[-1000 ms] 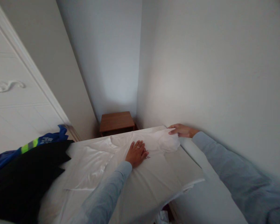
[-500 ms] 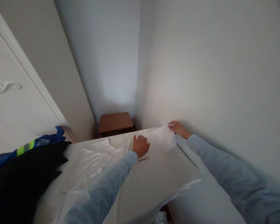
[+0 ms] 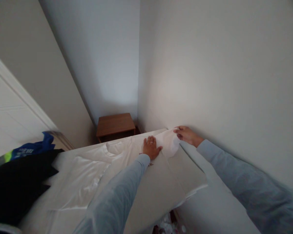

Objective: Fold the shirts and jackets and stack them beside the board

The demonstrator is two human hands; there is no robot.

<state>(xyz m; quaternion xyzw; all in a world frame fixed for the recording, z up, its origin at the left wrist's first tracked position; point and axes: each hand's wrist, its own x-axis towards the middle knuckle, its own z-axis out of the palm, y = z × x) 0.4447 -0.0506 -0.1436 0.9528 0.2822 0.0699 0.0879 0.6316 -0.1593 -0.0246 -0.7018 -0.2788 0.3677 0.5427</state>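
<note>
Shirt (image 3: 162, 178) is lying spread, white and creased, over the pale surface (image 3: 194, 177) before you. Your left hand (image 3: 151, 148) is resting palm-down on it, fingers extended and a bit apart, partly covering the dark print (image 3: 150, 164). Your right hand (image 3: 186, 134) is pinching its far right edge, thumb and fingers clamped on fabric. Black cloth (image 3: 17, 185) is lying to the left, blue cloth (image 3: 34, 148) touching it. Brown stand (image 3: 116, 123) is sitting past the far edge; wall (image 3: 222, 81) is rising on your right.
</note>
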